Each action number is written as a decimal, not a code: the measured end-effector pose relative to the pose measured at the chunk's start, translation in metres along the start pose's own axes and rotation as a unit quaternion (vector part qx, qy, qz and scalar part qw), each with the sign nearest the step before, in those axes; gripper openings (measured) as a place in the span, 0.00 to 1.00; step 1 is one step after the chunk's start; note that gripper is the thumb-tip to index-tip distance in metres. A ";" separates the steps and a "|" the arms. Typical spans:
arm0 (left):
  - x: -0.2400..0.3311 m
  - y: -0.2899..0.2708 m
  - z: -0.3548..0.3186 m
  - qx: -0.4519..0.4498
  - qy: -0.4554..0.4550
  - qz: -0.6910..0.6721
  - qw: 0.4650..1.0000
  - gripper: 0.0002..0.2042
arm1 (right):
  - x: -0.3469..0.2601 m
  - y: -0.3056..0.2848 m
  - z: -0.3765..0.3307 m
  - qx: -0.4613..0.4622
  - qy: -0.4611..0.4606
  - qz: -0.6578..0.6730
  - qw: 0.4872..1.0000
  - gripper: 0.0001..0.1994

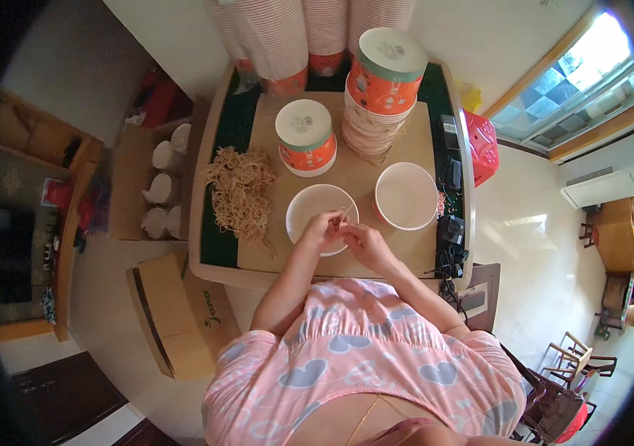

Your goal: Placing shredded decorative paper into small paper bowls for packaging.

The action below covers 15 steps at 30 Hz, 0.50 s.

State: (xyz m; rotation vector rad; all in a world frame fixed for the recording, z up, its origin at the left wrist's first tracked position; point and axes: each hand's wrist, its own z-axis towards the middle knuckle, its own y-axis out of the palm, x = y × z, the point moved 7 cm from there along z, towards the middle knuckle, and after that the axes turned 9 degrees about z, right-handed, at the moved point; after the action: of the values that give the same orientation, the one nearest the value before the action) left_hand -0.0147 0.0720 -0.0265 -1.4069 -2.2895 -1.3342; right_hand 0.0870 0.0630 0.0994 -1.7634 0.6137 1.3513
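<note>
Over an open white paper tub (301, 207), my left hand (321, 229) and my right hand (369, 245) meet with fingertips pinched together. A thin tan strand of twine (347, 210) sticks up from between them; its lower part is hidden by the fingers. Just right of them stands a second open white tub (406, 195). To the left lies a tangled heap of tan twine (239, 195). Behind the hands, an orange and green tub (306, 137) rests upside down on a white rim. Beside it rises a taller inverted stack (385, 70), with tan strands around its lower part (373, 134).
Tall bagged stacks of tubs (276, 44) line the table's back. Chargers and black cables (450, 230) run along the right edge. An open carton (127, 189) with white cups stands left, a closed cardboard box (183, 320) on the floor, and a red stool (480, 149) at right.
</note>
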 end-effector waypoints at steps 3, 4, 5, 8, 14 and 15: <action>0.000 0.001 -0.008 0.012 -0.022 0.026 0.999 0.06 | 0.014 0.006 0.005 0.002 0.005 0.027 1.000 0.07; 0.002 -0.003 -0.013 0.091 -0.034 0.041 0.994 0.06 | 0.018 0.002 0.006 0.035 -0.002 0.028 0.999 0.08; 0.001 -0.007 -0.015 0.093 -0.032 0.040 0.994 0.06 | 0.020 0.004 0.009 0.033 -0.004 0.028 0.999 0.08; 0.004 -0.009 -0.021 0.060 0.009 0.096 0.994 0.04 | 0.012 -0.007 0.018 0.112 -0.090 -0.070 0.987 0.10; 0.006 -0.002 -0.028 0.051 0.036 0.143 0.988 0.04 | 0.015 -0.008 0.027 0.111 -0.086 -0.087 0.986 0.08; 0.006 -0.006 -0.028 0.088 0.042 0.144 0.985 0.04 | 0.015 -0.007 0.026 0.104 -0.077 -0.063 0.990 0.08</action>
State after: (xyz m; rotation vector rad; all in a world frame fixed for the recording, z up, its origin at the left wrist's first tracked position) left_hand -0.0312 0.0543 -0.0108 -1.5193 -2.0016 -1.0565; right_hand 0.0824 0.0899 0.0846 -1.4910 0.5278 1.2749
